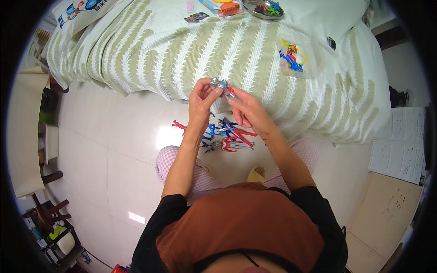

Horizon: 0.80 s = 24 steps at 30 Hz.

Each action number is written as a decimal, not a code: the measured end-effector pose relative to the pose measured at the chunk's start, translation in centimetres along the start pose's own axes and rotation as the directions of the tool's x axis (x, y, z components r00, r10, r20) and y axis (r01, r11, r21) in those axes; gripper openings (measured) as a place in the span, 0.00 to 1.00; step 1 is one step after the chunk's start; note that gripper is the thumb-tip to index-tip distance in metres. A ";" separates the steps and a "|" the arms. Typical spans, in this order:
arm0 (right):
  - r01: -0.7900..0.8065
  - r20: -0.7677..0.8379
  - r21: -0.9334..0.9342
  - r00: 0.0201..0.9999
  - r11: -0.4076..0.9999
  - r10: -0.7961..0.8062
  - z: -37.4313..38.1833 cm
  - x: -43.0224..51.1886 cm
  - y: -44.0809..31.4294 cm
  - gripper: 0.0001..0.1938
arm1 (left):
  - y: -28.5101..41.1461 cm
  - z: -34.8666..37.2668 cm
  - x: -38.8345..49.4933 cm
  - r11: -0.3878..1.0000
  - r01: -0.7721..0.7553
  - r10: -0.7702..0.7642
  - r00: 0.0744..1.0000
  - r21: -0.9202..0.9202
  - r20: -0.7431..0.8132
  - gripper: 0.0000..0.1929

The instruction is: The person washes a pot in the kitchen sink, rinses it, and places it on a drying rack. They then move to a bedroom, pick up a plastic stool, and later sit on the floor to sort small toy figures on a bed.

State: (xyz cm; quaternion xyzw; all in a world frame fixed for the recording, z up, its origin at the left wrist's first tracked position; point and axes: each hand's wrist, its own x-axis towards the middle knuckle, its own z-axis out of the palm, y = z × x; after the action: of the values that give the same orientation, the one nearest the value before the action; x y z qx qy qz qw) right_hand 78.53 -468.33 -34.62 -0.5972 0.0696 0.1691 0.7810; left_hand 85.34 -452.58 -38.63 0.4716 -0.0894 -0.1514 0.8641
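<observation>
Both hands hold a small silver and red toy figure [223, 84] just off the near side of the bed. My left hand [204, 97] pinches its silver upper end between thumb and fingers. My right hand [248, 108] grips its red and silver lower part, which the fingers partly hide. On the floor below lie several toy figures, among them a red and silver one [235, 144], a blue one [212, 130] and a small red one [179, 125]. My forearms cover part of the floor around them.
A striped bedspread [164, 61] covers the bed ahead. On it are a clear plastic container [292, 72] with blue, red and yellow toys, a metal bowl [263, 15] with small toys, and dark cards [196, 17]. Cardboard [379, 204] stands right; a dark shelf [51, 245] is at left.
</observation>
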 end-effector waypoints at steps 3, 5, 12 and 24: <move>-0.042 -0.019 0.049 0.999 0.998 0.043 -0.3 0.2 0.4 0.15 | -0.1 0.5 -0.2 0.993 -0.104 0.101 0.994 0.059 0.051 0.13; 0.001 -0.067 -0.015 0.998 1.000 -0.002 -0.4 0.2 0.6 0.13 | -0.2 0.9 -0.3 0.978 -0.145 0.137 0.989 0.149 0.061 0.14; 0.042 -0.020 -0.181 0.999 0.983 -0.047 -1.7 -0.5 1.0 0.12 | -0.4 1.1 0.4 0.997 0.033 -0.037 0.997 0.064 0.062 0.11; -0.093 0.062 0.147 0.994 0.985 0.085 -3.0 -0.3 1.4 0.15 | -0.5 -0.2 0.8 0.977 0.209 -0.206 0.974 -0.027 0.095 0.08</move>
State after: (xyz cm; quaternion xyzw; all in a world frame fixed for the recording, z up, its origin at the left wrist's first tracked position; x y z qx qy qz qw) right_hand 78.05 -470.91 -36.57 -0.5284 0.0870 0.2145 0.8168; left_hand 86.04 -452.95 -39.12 0.4547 -0.0763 -0.2640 0.8472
